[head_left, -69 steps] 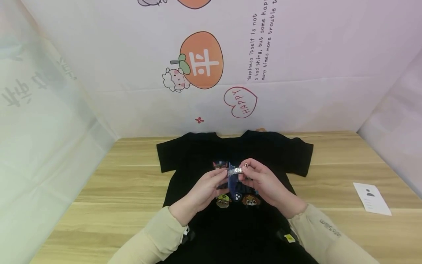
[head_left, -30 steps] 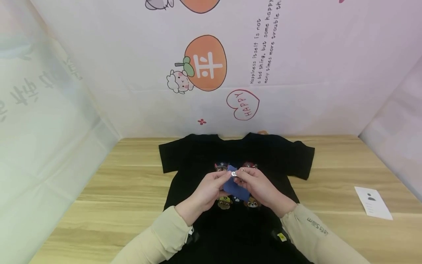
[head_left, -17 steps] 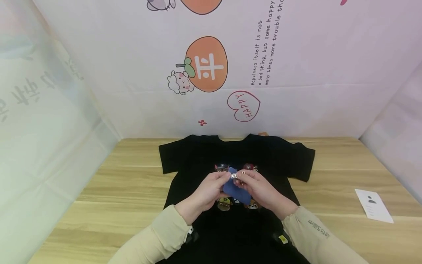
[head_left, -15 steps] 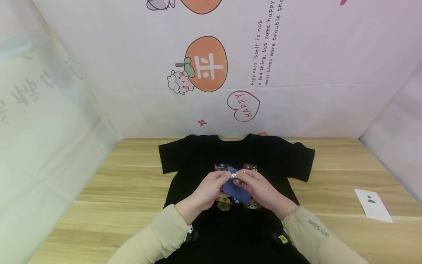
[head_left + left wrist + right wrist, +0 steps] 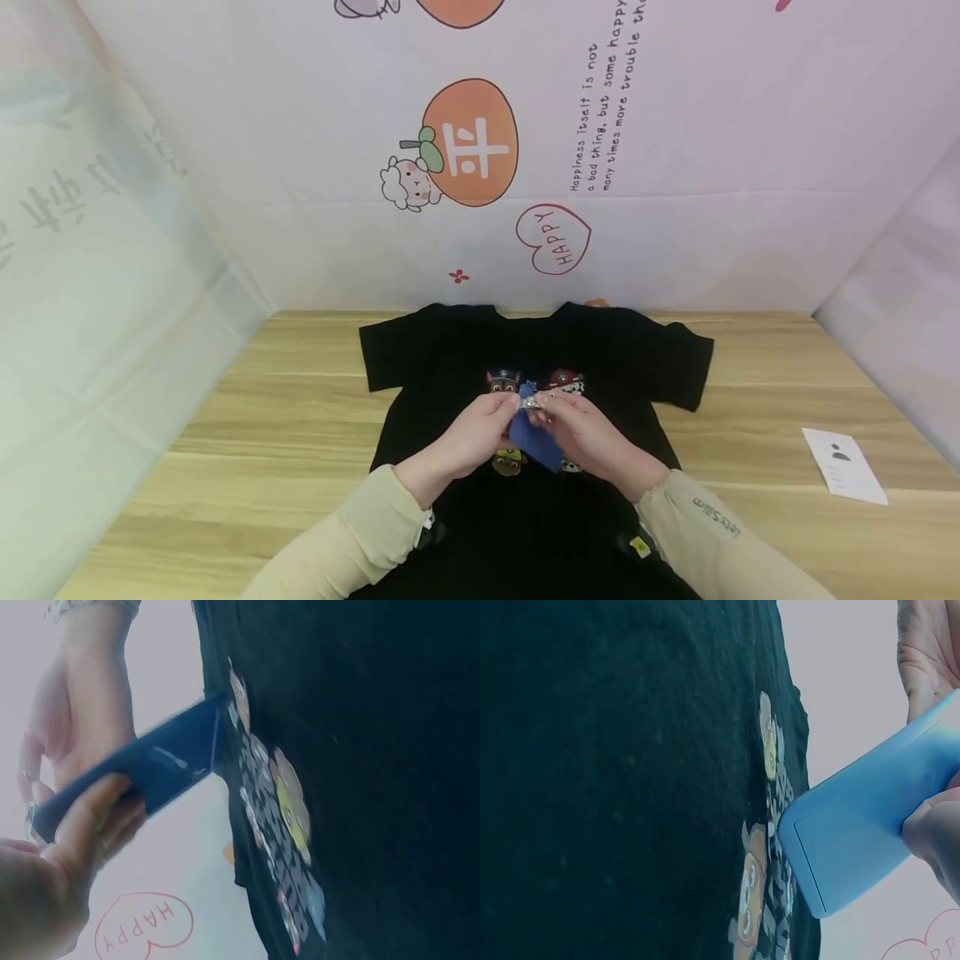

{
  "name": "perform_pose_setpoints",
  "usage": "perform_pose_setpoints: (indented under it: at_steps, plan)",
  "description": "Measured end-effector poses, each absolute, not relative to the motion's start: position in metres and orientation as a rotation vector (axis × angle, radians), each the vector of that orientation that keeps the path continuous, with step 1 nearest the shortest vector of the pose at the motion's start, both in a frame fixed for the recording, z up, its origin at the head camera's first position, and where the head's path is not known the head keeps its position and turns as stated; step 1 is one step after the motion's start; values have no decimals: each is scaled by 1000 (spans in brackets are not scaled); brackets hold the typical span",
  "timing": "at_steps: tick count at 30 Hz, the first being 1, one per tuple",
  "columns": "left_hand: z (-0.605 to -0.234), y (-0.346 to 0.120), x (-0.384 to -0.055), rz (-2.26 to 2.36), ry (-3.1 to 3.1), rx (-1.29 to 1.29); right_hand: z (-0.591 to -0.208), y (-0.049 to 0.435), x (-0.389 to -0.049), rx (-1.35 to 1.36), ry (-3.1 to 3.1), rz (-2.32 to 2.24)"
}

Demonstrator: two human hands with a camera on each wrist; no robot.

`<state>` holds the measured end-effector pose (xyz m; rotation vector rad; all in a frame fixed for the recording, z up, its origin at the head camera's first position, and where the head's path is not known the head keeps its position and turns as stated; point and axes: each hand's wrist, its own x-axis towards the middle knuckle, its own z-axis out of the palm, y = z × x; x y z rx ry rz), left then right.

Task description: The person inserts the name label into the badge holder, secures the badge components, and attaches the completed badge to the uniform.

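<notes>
Both hands meet over the middle of a black T-shirt (image 5: pixel 525 533), holding a blue badge holder (image 5: pixel 536 446) with a small metal clip (image 5: pixel 530 402) at its top end. My left hand (image 5: pixel 461 442) pinches the holder near the clip; in the left wrist view its fingers lie along the blue face (image 5: pixel 176 761). The thumb and fingers of my right hand (image 5: pixel 603 437) pinch the clip. The holder hangs slanted above the shirt's cartoon print. In the right wrist view the holder's flat, rounded blue end (image 5: pixel 855 832) shows, while the clip is out of frame.
A white card (image 5: pixel 845 467) with a printed person figure lies at the right on the wooden table (image 5: pixel 300 417). The shirt is spread flat, collar toward the printed back curtain (image 5: pixel 712 150). Light fabric walls stand at left and right.
At first the holder was edge-on between the hands; it has turned so its blue face shows. Both hands keep their pinch and the clip has tilted slightly. The view has shifted a little.
</notes>
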<state>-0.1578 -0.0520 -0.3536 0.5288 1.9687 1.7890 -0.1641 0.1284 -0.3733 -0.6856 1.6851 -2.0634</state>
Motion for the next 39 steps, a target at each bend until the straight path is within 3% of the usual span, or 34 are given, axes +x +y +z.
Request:
perform_pose_setpoints:
  at_steps: [39]
  plan:
    - [-351, -52, -148, 1885, 2131, 625, -370, 123, -167, -852, 1291, -2223]
